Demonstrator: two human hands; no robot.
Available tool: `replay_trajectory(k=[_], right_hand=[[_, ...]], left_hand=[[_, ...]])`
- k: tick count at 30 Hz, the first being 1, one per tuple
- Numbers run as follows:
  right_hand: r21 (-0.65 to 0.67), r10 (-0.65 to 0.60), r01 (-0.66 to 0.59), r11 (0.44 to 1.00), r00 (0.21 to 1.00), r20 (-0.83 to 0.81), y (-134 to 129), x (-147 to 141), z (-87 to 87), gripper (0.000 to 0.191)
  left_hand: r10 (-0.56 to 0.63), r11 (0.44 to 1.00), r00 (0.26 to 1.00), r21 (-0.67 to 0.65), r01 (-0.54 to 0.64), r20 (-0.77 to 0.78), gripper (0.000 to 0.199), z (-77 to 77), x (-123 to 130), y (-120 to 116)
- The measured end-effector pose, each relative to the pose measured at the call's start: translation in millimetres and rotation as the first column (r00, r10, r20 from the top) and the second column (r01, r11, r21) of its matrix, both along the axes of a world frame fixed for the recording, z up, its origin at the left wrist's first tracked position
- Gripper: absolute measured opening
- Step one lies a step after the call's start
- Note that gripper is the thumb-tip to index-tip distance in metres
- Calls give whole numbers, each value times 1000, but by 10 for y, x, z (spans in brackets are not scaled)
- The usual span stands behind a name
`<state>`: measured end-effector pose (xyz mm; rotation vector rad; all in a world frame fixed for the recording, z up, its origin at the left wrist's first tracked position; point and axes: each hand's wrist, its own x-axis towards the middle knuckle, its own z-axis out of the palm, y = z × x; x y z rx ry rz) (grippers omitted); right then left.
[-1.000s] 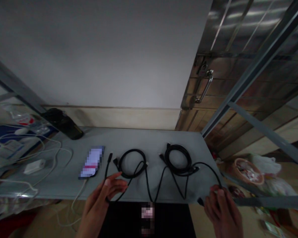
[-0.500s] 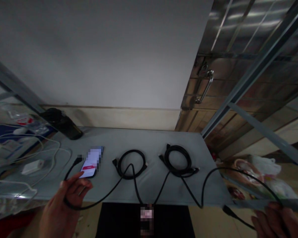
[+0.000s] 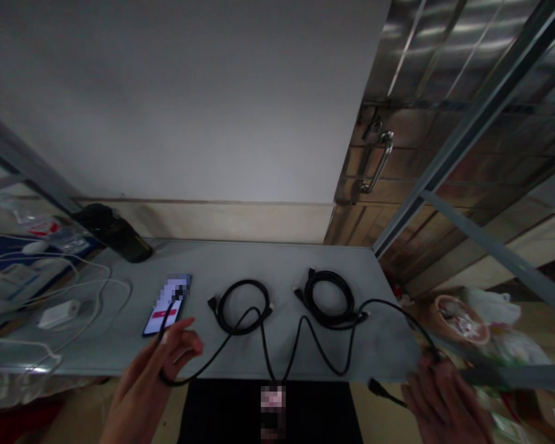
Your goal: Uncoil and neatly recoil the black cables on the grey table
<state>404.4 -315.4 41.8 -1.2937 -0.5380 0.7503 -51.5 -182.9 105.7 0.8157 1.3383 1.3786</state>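
While slack between the hands, a thin black cable [image 3: 198,370]: looks light and limp, apt to flop rather than hold a line; the moulded plugs seem the firmest places to take hold.
Long axis: runs side to side along the near edge of the table in loose dips, though I can't tell from here whether it is one length or two meeting at the coils.
Left hand [image 3: 152,364]: fingers curled loosely, the cable passing through the grip with a small loop hanging below.
Right hand [image 3: 444,401]: fingers closed on the cable, the hand partly cut off at the lower edge of the view.
Upper black plug [image 3: 179,293]: stands just above the left hand, tip pointing away from the person and up over the phone.
Lower black plug [image 3: 375,387]: hangs just left of the right hand, past the table edge, tip pointing back toward the left hand.
Between the hands: two coiled black cables [image 3: 240,306] lie side by side on a grey metal table [image 3: 282,271].
Left of the left hand: a smartphone with a pixelated screen [image 3: 166,305], a white charger block [image 3: 58,314] and a dark bottle lying on its side [image 3: 113,240].
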Motion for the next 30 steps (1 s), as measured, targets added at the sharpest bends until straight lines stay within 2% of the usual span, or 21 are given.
replay_trajectory(k=[3,5,7,11,14,17,21,25,28,30], right_hand=[[-20,71,-77,997,975,-210,151,-486,63,42],[-22,97,-115,993,915,-392,240,-707,94,41],[-16,128,-157,987,854,-504,299,-842,101,41],[-3,187,-228,974,803,-567,331,-975,26,51],[-6,250,-311,950,776,-580,360,-1059,-74,52],[-40,271,-354,934,778,-566,412,-1147,-187,54],[-72,218,-305,950,809,-545,453,-1213,-341,55],[-105,220,-309,945,840,-495,464,-1198,-445,56],[-149,205,-296,944,876,-437,482,-1171,-480,57],[-158,209,-301,940,878,-430,489,-1164,-502,58]], left_hand=[[-111,993,992,-35,109,-64,70,-36,141,-47],[-221,975,967,-63,214,-129,72,-115,239,-87],[-323,946,928,-75,314,-187,71,-237,347,-128],[-425,905,879,-76,419,-215,75,-503,622,-200],[-506,863,847,-82,499,-165,80,-564,883,-222],[-557,829,820,-33,558,-130,75,-447,1136,-211],[-597,795,792,36,605,-124,64,-136,1373,-199],[-711,700,699,17,714,-81,63,141,1530,-209],[-786,594,578,-5,805,-218,49,174,1631,-204],[-788,537,485,-38,843,-378,40,74,1691,-197]])
